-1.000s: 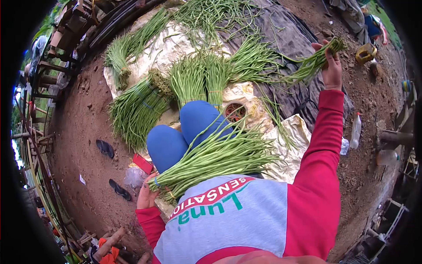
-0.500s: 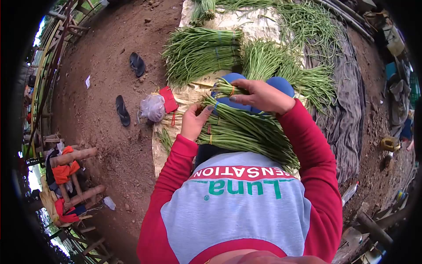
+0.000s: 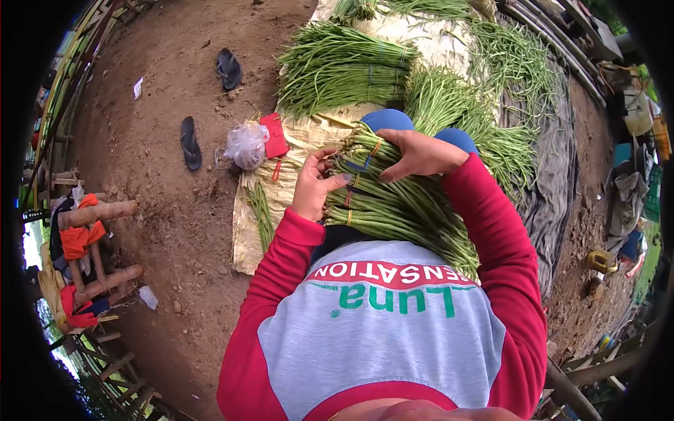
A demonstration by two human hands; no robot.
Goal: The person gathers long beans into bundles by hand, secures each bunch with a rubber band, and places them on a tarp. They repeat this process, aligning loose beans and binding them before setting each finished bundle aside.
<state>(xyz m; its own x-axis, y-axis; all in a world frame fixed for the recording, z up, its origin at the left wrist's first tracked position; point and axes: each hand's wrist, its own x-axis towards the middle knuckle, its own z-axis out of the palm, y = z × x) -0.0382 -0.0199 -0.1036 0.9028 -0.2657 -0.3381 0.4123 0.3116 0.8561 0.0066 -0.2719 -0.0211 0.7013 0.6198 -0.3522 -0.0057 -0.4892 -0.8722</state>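
Note:
Several bundles of long green beans (image 3: 400, 210) lie across my lap, tied near their ends with coloured bands. My left hand (image 3: 313, 184) is at the ends of the bundles, fingers bent and apart, with the thumb touching the stems. My right hand (image 3: 421, 156) is wrapped over the upper bundle (image 3: 366, 149), which has an orange band, and holds it against the others. Part of that bundle is hidden under the right palm. Behind my knees, a large pile of beans (image 3: 344, 70) rests on the pale sheet.
A red pouch (image 3: 274, 135) and a clear plastic bag (image 3: 246, 145) are at the sheet's left edge. Two dark flip-flops (image 3: 190, 144) lie on the dirt. Loose beans (image 3: 516, 70) spread at the upper right. Wooden poles (image 3: 98, 214) stand at the left.
My right hand has come down with the orange-banded bundle, which now lies against the other bundles. My left hand's fingers have spread a little. The whole view has shifted slightly.

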